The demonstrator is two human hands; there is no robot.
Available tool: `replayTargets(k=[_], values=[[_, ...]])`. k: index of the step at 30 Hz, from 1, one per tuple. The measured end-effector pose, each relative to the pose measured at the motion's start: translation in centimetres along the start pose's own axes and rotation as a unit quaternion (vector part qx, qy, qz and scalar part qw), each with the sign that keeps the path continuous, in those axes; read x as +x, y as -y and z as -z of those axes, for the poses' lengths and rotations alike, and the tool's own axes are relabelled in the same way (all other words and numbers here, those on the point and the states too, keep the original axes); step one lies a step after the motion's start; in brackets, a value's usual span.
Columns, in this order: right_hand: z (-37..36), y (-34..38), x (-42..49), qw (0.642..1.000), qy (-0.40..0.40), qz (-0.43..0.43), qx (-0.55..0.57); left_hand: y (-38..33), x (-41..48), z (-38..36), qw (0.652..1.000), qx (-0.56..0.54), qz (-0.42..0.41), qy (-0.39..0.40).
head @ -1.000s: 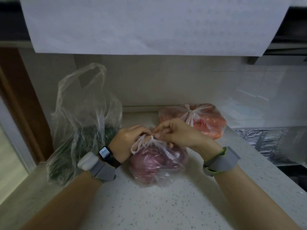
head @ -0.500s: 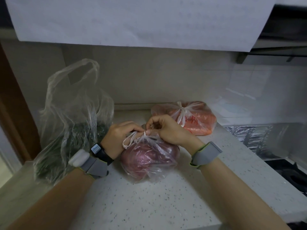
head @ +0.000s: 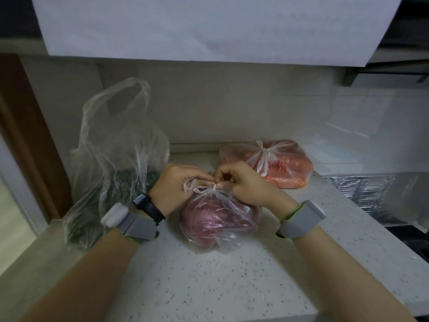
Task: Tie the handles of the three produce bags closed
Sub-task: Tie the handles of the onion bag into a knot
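**Both hands at the middle bag's knot**

A speckled countertop (head: 209, 287) meets a pale tiled wall (head: 220, 105). The untied bag of greens (head: 111, 163) stands at the left, the purple produce bag (head: 216, 219) in the centre, and the knotted orange bag (head: 285, 168) behind it. The left hand (head: 176, 184) and right hand (head: 246, 182) pinch the purple bag's handles (head: 202, 188).

Three bags sit on the bench (head: 209, 287). The tall bag (head: 111, 159) stands at the left edge, towards the far-left corner. The middle bag (head: 218, 219) lies just right of it, mid-bench. The far bag (head: 278, 166) lies behind and right of the middle bag, at the far edge by the wall (head: 232, 108). On top of the middle bag, the left hand (head: 178, 187) and right hand (head: 243, 184) meet, fingers (head: 222, 169) pinching its handles (head: 199, 185) between them. Foil (head: 371, 196) lies past the right edge.
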State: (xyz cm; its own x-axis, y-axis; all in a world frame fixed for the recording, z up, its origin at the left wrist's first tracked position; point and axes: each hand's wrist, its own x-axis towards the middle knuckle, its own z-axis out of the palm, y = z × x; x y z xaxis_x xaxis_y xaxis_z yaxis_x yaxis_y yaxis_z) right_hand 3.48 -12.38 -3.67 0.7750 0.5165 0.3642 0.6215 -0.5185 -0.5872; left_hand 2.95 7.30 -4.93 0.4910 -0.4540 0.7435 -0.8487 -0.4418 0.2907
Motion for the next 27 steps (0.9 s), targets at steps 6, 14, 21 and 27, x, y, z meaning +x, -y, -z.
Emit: replayTargets(k=[6, 14, 21, 27], values=[[0.5, 0.1, -0.2, 0.992, 0.003, 0.002, -0.124, 0.3, 0.3, 1.2, 0.995, 0.063, 0.049, 0.065], [0.9, 1.0, -0.6, 0.977, 0.011, 0.008, -0.212, 0.2, 0.6, 2.3, 0.985, 0.067, 0.09, 0.132], [0.9, 0.1, -1.0, 0.989, -0.021, -0.029, -0.141, 0.1, 0.3, 2.4, 0.976, -0.015, 0.195, 0.097], [2.4, -0.8, -2.7, 0.991, -0.089, -0.083, 0.05, -2.1, 0.9, 2.6, 0.943, -0.159, 0.291, -0.014]])
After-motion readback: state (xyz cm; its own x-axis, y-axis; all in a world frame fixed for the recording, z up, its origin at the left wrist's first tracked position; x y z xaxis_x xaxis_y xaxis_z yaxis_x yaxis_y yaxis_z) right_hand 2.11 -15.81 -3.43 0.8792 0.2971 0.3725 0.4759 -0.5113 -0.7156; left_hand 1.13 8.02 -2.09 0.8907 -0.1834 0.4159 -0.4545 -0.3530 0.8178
